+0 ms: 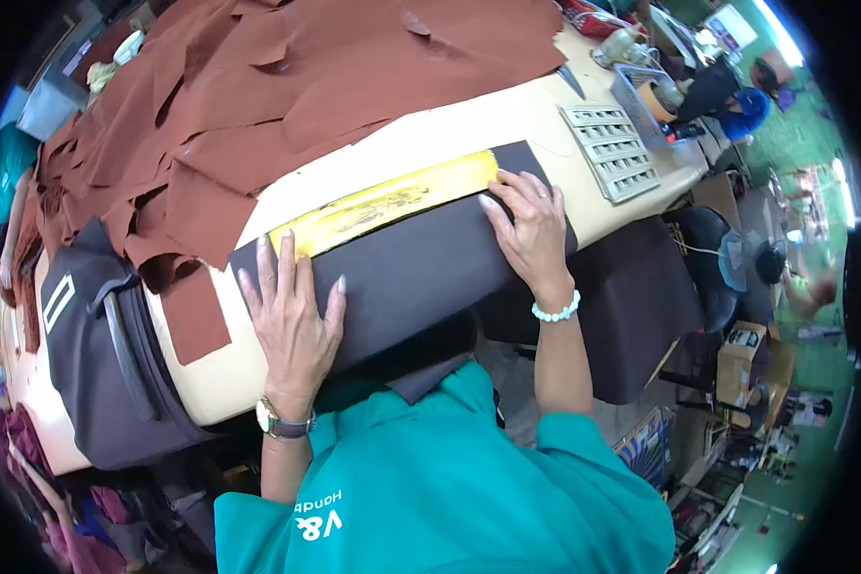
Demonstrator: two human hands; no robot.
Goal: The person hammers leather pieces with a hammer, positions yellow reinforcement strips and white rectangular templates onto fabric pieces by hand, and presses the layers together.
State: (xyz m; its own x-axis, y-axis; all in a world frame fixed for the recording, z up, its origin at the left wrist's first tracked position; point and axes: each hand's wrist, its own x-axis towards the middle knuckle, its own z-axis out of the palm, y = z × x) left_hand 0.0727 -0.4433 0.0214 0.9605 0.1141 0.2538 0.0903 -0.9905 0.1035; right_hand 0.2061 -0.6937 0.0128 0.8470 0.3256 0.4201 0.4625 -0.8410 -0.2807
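In the head view, the left hand (292, 330) is open, fingers spread, fingertips at the near end of the yellow strip (383, 203); the right hand (529, 225) is open too, fingers slightly bent at the strip's other end; the strip lies on the dark sheet (421, 263), beside brown leather pieces (354, 57) on the table (536, 120).

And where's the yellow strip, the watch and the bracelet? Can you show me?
Yellow strip (383, 208): head view, on the dark-marked middle of its top.
Watch (264, 414): head view, on its round face.
Bracelet (556, 315): head view, on the pale beads across the wrist.
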